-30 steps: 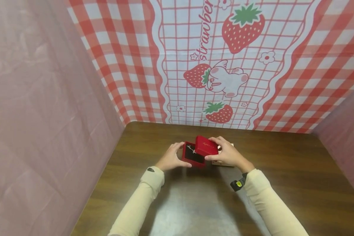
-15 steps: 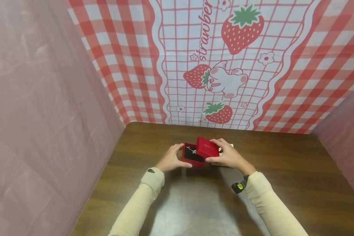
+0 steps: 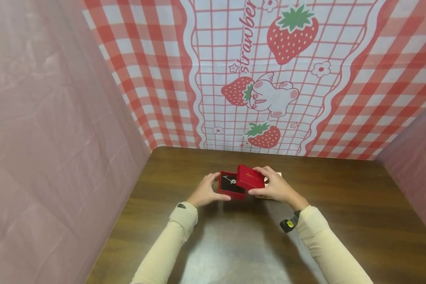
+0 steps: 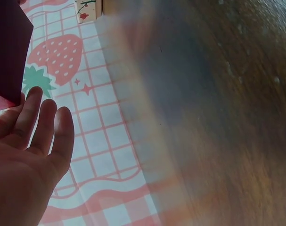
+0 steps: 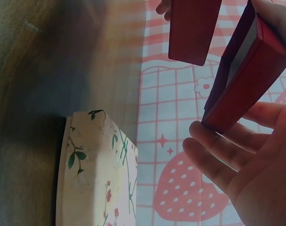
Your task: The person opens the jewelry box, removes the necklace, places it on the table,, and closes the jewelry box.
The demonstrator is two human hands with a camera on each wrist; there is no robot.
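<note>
My left hand (image 3: 206, 192) grips the red jewelry box base (image 3: 231, 195) between thumb and fingers, above the table. Inside it, a silver piece of jewelry with a thin chain and a round pendant (image 3: 233, 181) lies on a black insert (image 3: 234, 188). With thumb and fingers, my right hand (image 3: 274, 186) holds the red lid (image 3: 250, 178), which has gold lettering and is tilted over the base's right side. The right wrist view shows the lid (image 5: 251, 77) apart from the base (image 5: 192, 33), hollow side toward it. Part of the base (image 4: 8, 52) appears in the left wrist view.
A cream box with a floral print (image 5: 98, 174) stands on the brown wooden table (image 3: 326, 189), partly hidden below my right hand in the head view. A strawberry-print cloth (image 3: 213, 106) hangs behind the table, with pink cloth (image 3: 56, 138) at the sides.
The lid has shifted slightly right with my right hand, showing more of the black insert and the pendant. The base has turned slightly in my left hand.
</note>
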